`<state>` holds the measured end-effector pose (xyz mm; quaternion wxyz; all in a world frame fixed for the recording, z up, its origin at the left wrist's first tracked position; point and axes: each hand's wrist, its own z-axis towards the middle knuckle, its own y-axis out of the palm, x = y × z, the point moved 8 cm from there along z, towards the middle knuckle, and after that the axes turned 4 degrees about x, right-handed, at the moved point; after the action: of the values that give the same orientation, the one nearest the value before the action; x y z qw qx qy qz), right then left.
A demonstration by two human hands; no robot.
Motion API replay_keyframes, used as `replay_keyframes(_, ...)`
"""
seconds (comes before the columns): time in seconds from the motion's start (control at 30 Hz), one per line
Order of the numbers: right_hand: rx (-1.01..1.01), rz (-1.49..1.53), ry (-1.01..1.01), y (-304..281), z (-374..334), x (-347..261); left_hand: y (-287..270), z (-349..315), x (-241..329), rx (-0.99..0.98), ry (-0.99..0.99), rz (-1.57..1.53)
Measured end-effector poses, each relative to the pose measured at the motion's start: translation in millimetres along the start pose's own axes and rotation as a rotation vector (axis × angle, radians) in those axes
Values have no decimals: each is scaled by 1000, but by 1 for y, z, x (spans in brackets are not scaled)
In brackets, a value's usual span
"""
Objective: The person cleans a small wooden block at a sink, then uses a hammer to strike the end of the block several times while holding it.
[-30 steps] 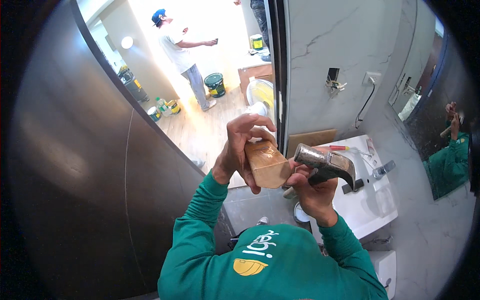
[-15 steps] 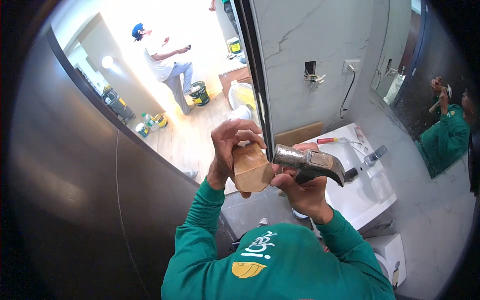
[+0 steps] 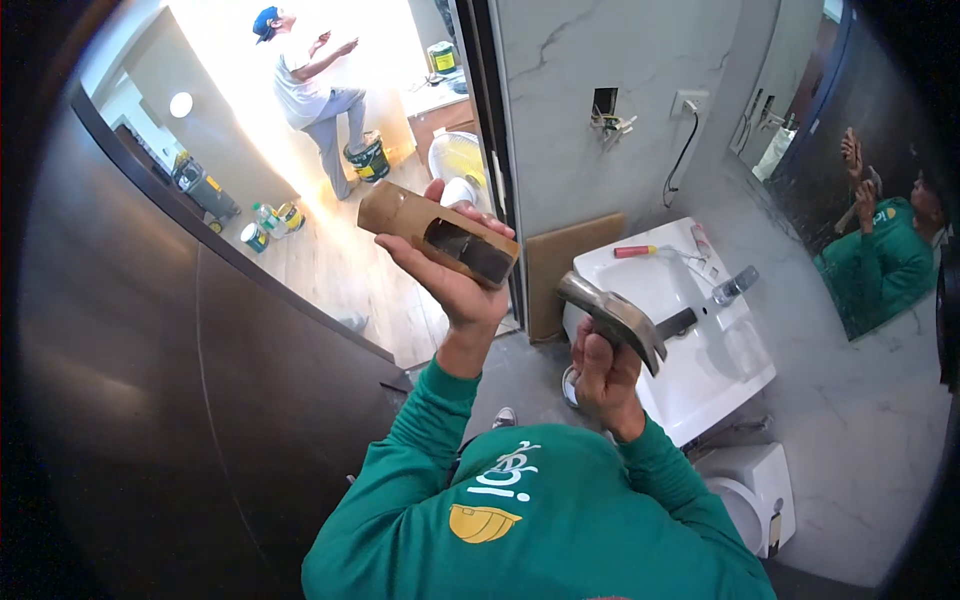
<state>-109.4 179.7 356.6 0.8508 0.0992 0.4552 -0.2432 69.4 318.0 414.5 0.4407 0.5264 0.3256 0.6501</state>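
My left hand [image 3: 462,295] is raised near the doorway, wrapped under and around a wooden hand plane [image 3: 398,218]. The plane is a pale brown block with chamfered ends. A long rectangular slot in its upward face shows something dark inside. Lower and to the right, my right hand [image 3: 606,380] grips a claw hammer [image 3: 612,312] close below its head. The hammer's striking face points up and left, its claw down and right, over the edge of the white sink. Hammer and plane are apart.
Beside me is a white sink [image 3: 640,375] with a red-handled tool [image 3: 633,252] on it. A brown board [image 3: 548,275] leans by the door frame. Wires [image 3: 612,124] hang from a wall box. At the left stands a dark door [image 3: 130,340]. Beyond the doorway, a person [image 3: 310,100] rests one foot on a bucket [image 3: 367,158].
My left hand has moved up and left, away from the hammer, turning the plane so its slotted face shows. My right hand has lowered slightly with the hammer.
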Motion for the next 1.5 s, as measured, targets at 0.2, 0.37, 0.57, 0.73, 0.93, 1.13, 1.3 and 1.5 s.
replay_keyframes(0.2,-2,8,-16,11,-6,14,9,-7,-23,48,-73,-73)
replay_keyframes(0.37,25,-267,-215,17,21,-28,-2,-4,-27,58,-88,-70)
replay_keyframes(0.57,170,231,50,-3,16,-17,7,-4,-35,-141,-98,-16)
replay_keyframes(0.73,251,296,12,-17,18,-34,12,-32,-33,-613,53,460)
replay_keyframes(0.93,232,372,40,-18,-9,-30,12,-68,-47,-887,63,436)
replay_keyframes(1.13,297,352,85,-19,-21,-30,-2,-83,-64,-881,5,403)
replay_keyframes(1.3,339,304,101,-22,-23,-31,-6,-87,-71,-899,-27,341)
replay_keyframes(1.5,371,222,278,-32,-39,-19,-11,-84,-80,-896,-35,283)
